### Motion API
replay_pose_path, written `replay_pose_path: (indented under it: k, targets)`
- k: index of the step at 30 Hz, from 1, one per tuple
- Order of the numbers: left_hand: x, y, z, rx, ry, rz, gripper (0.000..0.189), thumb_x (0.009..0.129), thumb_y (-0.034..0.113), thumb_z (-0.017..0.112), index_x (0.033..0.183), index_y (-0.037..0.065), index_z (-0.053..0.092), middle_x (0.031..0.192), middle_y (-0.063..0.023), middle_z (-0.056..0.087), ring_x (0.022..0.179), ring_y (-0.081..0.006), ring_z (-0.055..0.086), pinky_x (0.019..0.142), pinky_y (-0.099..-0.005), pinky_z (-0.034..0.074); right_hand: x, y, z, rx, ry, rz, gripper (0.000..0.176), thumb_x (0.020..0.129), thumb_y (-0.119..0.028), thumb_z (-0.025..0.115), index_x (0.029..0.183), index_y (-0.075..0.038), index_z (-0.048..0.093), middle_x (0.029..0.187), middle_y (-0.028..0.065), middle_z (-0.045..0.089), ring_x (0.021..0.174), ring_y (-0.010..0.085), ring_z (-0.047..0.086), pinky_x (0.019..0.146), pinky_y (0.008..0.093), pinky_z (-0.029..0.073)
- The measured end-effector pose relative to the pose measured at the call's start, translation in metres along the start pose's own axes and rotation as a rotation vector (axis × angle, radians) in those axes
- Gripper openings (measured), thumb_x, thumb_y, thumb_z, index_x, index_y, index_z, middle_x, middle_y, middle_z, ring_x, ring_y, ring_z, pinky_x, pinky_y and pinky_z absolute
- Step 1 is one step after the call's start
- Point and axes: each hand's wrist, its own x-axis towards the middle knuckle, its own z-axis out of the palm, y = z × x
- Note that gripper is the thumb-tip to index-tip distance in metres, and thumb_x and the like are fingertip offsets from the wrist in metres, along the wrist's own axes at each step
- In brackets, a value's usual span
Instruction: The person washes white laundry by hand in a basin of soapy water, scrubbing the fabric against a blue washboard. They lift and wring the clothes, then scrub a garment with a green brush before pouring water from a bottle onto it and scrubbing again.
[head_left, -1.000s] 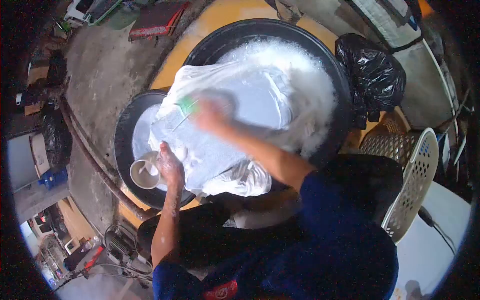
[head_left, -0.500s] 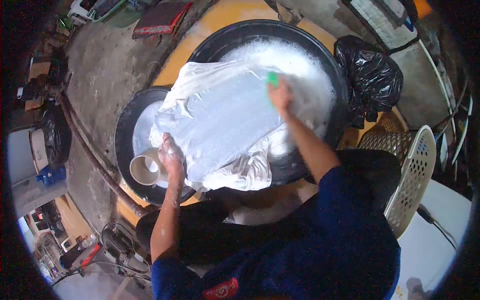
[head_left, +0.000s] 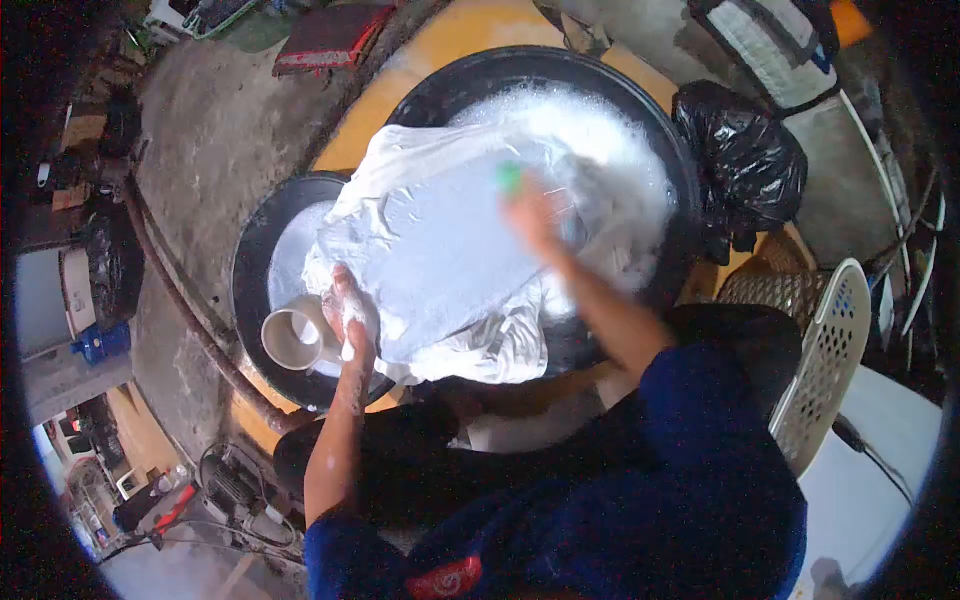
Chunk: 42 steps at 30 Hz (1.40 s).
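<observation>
A wet white garment (head_left: 440, 255) is spread flat across the rims of two black tubs, its loose folds hanging at the near side. Suds cover my left hand (head_left: 352, 318), which is closed on the garment's left edge, beside a pale plastic mug (head_left: 291, 338). My right hand (head_left: 532, 215), smeared by motion, grips a green scrubbing brush (head_left: 510, 178) against the upper right part of the fabric. The brush's underside is hidden.
The large black tub (head_left: 685, 190) holds foamy water; the smaller black tub (head_left: 245, 250) stands to its left. A black plastic bag (head_left: 745, 155) sits at the right, above a cream perforated chair back (head_left: 825, 350). A hose (head_left: 190, 300) runs along the left floor.
My right hand has moved left and slightly down with the brush over the garment. The left hand has shifted a little right, staying at the garment's edge.
</observation>
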Motion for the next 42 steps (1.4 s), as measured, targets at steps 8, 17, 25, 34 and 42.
replay_pose_path:
  k: [8,17,25,34,42]
  targets:
    - [-0.001,-0.003,0.001,-0.237,0.007,-0.118,0.043,0.085,0.041,0.046,0.06,0.006,0.048,0.054,0.0026,0.036,0.055,-0.0096,0.034,0.049,-0.0269,0.029,0.018,0.02,-0.014,0.164,0.053,0.093,0.026,0.079,-0.028,0.052,0.09,-0.005,0.052,0.07,0.0134,0.056,0.06,0.0252,0.054,0.057,0.0391,0.044]
    - [0.015,-0.046,0.009,-0.512,-0.012,-0.138,0.043,0.082,0.042,0.051,0.095,0.001,0.054,0.072,-0.0045,0.054,0.069,-0.0126,0.048,0.063,-0.0257,0.04,-0.029,-0.134,0.023,0.345,-0.345,-0.299,0.041,0.071,-0.027,0.058,0.104,-0.005,0.051,0.09,0.0186,0.056,0.085,0.0325,0.053,0.077,0.0451,0.039]
    - [0.014,-0.027,0.014,-0.519,0.058,0.009,0.04,0.085,0.036,0.048,0.093,-0.003,0.053,0.083,-0.005,0.05,0.08,-0.0149,0.044,0.072,-0.0273,0.035,0.013,-0.088,0.052,-0.108,0.337,-0.284,0.029,0.073,-0.019,0.056,0.098,-0.004,0.051,0.079,0.0174,0.057,0.072,0.0321,0.055,0.069,0.0459,0.04]
    - [0.011,-0.014,0.007,-0.181,0.063,-0.138,0.036,0.084,0.033,0.051,0.065,0.003,0.05,0.061,0.0026,0.041,0.058,-0.0102,0.036,0.051,-0.0267,0.031,0.079,0.013,-0.031,0.159,-0.078,0.244,0.037,0.074,-0.026,0.056,0.103,-0.004,0.049,0.094,0.0198,0.054,0.085,0.0315,0.054,0.071,0.041,0.043]
    - [0.0,0.008,0.004,-0.098,0.033,-0.29,0.056,0.082,0.048,0.045,0.087,-0.007,0.055,0.074,-0.0063,0.051,0.068,-0.0155,0.042,0.064,-0.0316,0.038,0.011,-0.103,0.023,0.302,-0.091,-0.048,0.041,0.07,-0.031,0.061,0.1,-0.004,0.052,0.084,0.0186,0.057,0.086,0.0337,0.053,0.083,0.0449,0.035]
